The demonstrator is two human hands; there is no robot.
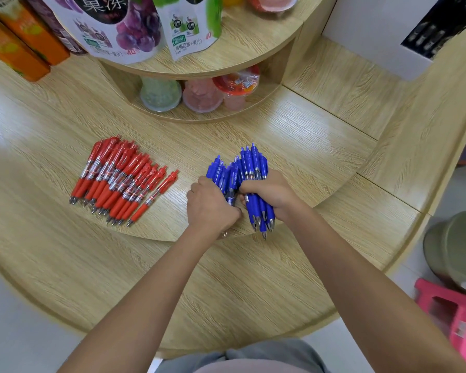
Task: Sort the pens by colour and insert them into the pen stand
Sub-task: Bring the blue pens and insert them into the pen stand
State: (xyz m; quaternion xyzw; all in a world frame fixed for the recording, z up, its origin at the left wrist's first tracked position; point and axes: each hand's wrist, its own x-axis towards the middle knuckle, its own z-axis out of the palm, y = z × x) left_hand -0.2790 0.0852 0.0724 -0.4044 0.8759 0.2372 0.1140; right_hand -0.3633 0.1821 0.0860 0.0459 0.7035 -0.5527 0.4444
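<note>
**Blue pens (249, 170) bunched in both hands, red pile alongside**

They sit to the right of the red pens (119, 179) on the wooden counter (280, 125). Their long axes run away from the person, tips nearest the body. The right hand (272, 195) grips one upright-leaning cluster. The left hand (210, 208), nearer the red pile, curls around the others. Both colours are too overlapped to count: roughly twenty red, one blue bundle. No pen stand is in view.

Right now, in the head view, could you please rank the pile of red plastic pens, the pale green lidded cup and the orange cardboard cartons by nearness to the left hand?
1. Pile of red plastic pens, on the counter left of the left hand.
2. Pale green lidded cup, on the lower shelf.
3. Orange cardboard cartons, back left.
</note>
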